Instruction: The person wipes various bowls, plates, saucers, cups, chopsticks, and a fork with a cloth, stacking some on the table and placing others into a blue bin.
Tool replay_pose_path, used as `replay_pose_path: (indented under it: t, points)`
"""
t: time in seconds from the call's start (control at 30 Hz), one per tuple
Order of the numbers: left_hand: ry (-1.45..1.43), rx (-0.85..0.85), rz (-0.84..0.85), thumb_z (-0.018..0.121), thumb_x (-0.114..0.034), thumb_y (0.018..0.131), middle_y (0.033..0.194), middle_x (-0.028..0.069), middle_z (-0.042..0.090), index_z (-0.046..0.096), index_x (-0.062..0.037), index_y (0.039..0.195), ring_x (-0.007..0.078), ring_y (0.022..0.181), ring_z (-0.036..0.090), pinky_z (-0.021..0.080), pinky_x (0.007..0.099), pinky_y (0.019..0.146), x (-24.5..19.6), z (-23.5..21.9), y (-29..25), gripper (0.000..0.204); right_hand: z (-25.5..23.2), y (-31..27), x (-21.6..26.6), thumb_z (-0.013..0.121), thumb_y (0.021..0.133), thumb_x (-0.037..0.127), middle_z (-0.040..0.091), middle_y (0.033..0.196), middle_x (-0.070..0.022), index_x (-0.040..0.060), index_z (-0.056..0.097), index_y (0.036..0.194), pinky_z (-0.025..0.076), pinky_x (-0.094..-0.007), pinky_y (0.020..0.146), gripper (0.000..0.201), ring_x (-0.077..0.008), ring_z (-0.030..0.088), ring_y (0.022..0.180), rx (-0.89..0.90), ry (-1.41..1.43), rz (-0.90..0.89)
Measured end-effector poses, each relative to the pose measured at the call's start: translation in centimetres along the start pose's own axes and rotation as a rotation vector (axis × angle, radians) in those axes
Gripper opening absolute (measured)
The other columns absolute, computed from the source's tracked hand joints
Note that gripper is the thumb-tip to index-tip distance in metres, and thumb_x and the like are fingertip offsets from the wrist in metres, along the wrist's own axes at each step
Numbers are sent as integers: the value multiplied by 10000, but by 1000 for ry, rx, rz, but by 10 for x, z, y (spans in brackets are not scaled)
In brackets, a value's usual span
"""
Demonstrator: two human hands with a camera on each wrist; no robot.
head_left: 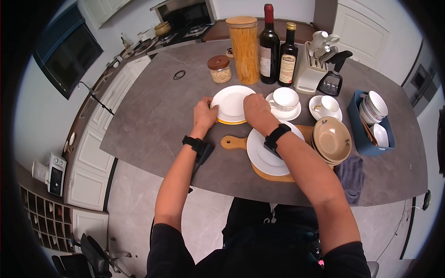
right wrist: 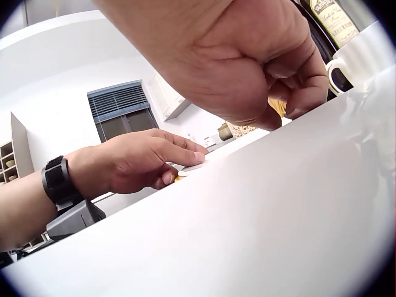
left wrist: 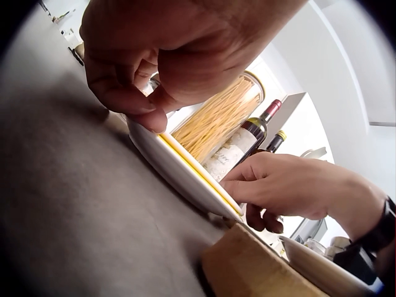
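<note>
Near the middle of the matte grey surface (head_left: 153,120), a round white plate (head_left: 230,104) lies over a yellow-edged plate (head_left: 232,123), of which mostly the rim shows. Both hands are on this pair: the left hand (head_left: 204,114) has its grip clamped on the left side, thumb above, while the right hand (head_left: 257,111) pinches the right side, fingers and thumb together at the edge.

Just right of it stands a white fluted cup (head_left: 286,96) on a white saucer (head_left: 296,114). Nearer the person, a larger round white plate (head_left: 265,155) rests on a wooden board with a handle (head_left: 233,142), beside stacked tan bowls (head_left: 333,136). Behind the held plates are a squat clear jar with a brown lid (head_left: 219,70), a tall glass jar of yellow pasta (head_left: 244,53) and a dark glass bottle with a red top (head_left: 269,48). Farther right, a blue rectangular bin (head_left: 371,147) holds white bowls (head_left: 376,105).
</note>
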State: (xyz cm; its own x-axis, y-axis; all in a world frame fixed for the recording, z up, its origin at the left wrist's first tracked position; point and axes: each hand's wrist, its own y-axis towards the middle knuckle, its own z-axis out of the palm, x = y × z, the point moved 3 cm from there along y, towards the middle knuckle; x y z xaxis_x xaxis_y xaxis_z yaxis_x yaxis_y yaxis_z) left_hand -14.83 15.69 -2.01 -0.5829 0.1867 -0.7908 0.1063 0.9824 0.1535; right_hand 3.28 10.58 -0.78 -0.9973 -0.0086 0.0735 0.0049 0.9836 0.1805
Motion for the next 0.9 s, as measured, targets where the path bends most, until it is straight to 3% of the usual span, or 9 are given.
replay_pose_path:
  t: [0.17, 0.23, 0.37, 0.43, 0.5, 0.6, 0.73, 0.8, 0.9]
  points:
    - [-2, -16, -17, 704, -106, 899, 1044, 191, 745, 658, 40, 1179, 247, 598, 725, 578, 360, 593, -8, -2, -4, 318, -9, -4, -1, 596, 904, 83, 738, 1068, -183, -6, 744, 1053, 563, -343, 878, 228, -309, 683, 1064, 52, 7, -9]
    - [-6, -13, -30, 710, -117, 900, 1043, 200, 743, 660, 38, 1171, 280, 626, 732, 582, 373, 615, -5, -3, -7, 316, -14, -13, -4, 604, 930, 121, 733, 1031, -207, -22, 716, 1019, 577, -384, 856, 203, -318, 706, 994, -81, 81, -60]
    - [223, -226, 451, 695, -240, 928, 1025, 261, 719, 656, 21, 1140, 431, 845, 706, 556, 454, 756, -46, -28, -59, 338, -107, -112, -8, 627, 968, 186, 675, 930, -287, -95, 621, 1044, 525, -521, 717, 291, -449, 663, 901, -91, 415, 11]
    - [144, 139, 203, 689, -261, 934, 918, 227, 720, 636, 30, 1139, 418, 802, 698, 541, 451, 741, -79, -32, -104, 360, -112, -170, -24, 624, 966, 155, 671, 876, -267, -74, 584, 1001, 555, -498, 675, 235, -436, 685, 787, -236, 298, 26]
    - [32, 266, 245, 692, -256, 949, 725, 137, 687, 619, 50, 1127, 260, 623, 679, 517, 354, 623, -67, -7, -130, 362, -104, -209, -36, 643, 953, 143, 654, 981, -288, -100, 545, 1137, 560, -496, 686, 320, -442, 687, 815, -95, 217, 160]
    - [32, 414, 255, 687, -234, 959, 749, 127, 680, 596, 53, 1108, 215, 649, 696, 523, 317, 577, -65, 20, -138, 336, -75, -232, -43, 655, 941, 130, 610, 1093, -320, -135, 469, 1304, 563, -505, 710, 487, -452, 686, 841, -74, 158, 208]
    - [-61, 499, 99, 635, -173, 990, 850, 117, 693, 524, 40, 1206, 170, 699, 709, 552, 282, 534, -69, 28, -140, 323, -71, -236, -37, 688, 913, 83, 608, 1066, -315, -132, 377, 1441, 547, -480, 800, 650, -449, 665, 898, -125, 314, 267]
    - [-524, 446, -19, 579, -110, 1013, 954, 106, 697, 436, 26, 1283, 158, 739, 712, 585, 269, 518, -65, 30, -143, 335, -78, -234, -41, 690, 908, 71, 574, 1134, -323, -142, 342, 1451, 552, -466, 780, 679, -438, 667, 859, -84, 495, 280]
    - [-683, 436, -87, 554, -90, 1023, 996, 99, 694, 391, 17, 1328, 163, 779, 717, 604, 272, 546, -63, 11, -134, 362, -84, -220, -35, 688, 904, 51, 507, 1243, -338, -145, 292, 1472, 550, -448, 779, 721, -416, 659, 837, -86, 732, 253]
